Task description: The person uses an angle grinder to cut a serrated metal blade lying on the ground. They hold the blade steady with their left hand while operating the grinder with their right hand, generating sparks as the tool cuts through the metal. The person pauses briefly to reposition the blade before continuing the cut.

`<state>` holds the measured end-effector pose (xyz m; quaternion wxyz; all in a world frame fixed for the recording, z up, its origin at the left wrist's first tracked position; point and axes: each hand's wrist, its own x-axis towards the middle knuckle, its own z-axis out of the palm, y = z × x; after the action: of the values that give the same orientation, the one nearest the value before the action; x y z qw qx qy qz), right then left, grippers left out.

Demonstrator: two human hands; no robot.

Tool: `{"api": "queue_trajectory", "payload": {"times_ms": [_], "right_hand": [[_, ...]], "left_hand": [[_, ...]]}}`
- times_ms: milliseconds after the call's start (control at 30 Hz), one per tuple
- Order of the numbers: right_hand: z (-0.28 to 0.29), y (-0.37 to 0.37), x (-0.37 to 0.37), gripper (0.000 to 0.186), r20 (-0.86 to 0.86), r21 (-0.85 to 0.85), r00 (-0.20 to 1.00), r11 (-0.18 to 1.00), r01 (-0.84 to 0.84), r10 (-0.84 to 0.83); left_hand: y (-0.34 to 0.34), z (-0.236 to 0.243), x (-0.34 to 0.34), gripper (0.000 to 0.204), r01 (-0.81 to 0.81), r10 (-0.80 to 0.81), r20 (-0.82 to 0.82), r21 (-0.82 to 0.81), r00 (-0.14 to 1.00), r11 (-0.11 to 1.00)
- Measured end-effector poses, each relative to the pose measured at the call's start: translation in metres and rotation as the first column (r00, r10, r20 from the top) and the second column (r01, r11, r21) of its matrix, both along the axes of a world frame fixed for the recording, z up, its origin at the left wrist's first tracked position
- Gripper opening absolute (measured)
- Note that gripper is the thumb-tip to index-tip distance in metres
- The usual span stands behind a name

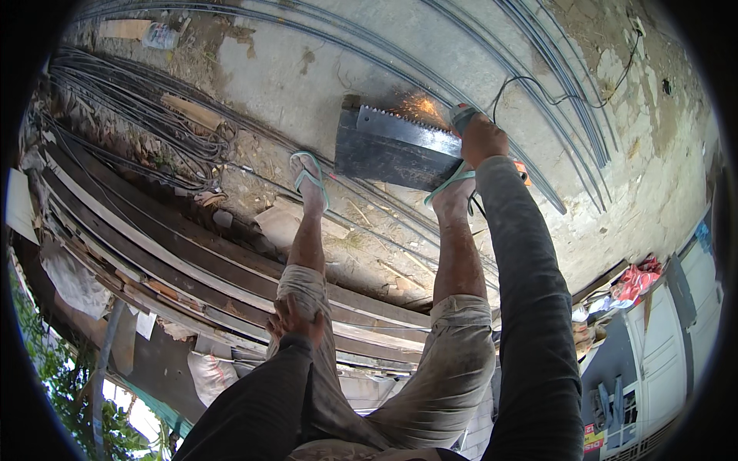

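My right hand (486, 140) grips an angle grinder (463, 117) with a greenish-grey head. Orange sparks (423, 107) fly from it beside the toothed edge of a handsaw blade (407, 129). The shiny blade lies flat, teeth facing away from me, on a dark board (388, 160). My right foot (455, 188), in a green flip-flop, is at the board's right end and covers part of it. My left hand (297, 321) rests on my left knee with its fingers spread over the rolled trouser leg, holding nothing. The grinder's disc is hard to make out.
Long steel rods (553, 65) run across the concrete ahead and to the right. A black cable (538, 86) loops among them. Bundled thin rods (115, 84) lie at the left, near stacked wooden planks (177, 238). A clear plastic bottle (160, 35) lies at the far left.
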<state>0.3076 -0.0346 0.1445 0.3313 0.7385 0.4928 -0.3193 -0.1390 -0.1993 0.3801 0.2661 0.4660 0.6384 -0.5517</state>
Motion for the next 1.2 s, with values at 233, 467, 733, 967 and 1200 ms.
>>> {"api": "queue_trajectory", "payload": {"times_ms": [233,467,733,967,1200], "right_hand": [[0.005,-0.006,0.001,0.039,0.008,0.030,1.000,0.999,-0.029,0.028],[0.005,-0.005,-0.005,0.039,0.025,-0.002,0.996,0.996,-0.085,0.085],[-0.003,-0.010,-0.008,0.042,0.056,-0.012,0.998,1.000,-0.015,0.016],[0.013,-0.005,0.004,0.044,-0.006,-0.015,0.998,0.998,0.063,-0.063],[0.018,-0.011,0.015,0.045,-0.007,-0.017,0.997,0.997,0.077,-0.077]], "left_hand": [[0.015,0.001,0.004,0.099,-0.094,0.091,-0.038,-0.082,0.995,0.992],[0.021,0.003,0.001,0.099,-0.069,0.065,-0.045,-0.102,0.997,0.992],[0.026,0.003,0.001,0.099,-0.084,0.079,-0.051,-0.105,0.996,0.991],[0.016,0.005,0.000,0.094,-0.034,0.034,-0.022,0.006,0.999,0.999],[0.022,0.005,0.006,0.099,-0.082,0.076,-0.063,-0.097,0.995,0.992]]}}
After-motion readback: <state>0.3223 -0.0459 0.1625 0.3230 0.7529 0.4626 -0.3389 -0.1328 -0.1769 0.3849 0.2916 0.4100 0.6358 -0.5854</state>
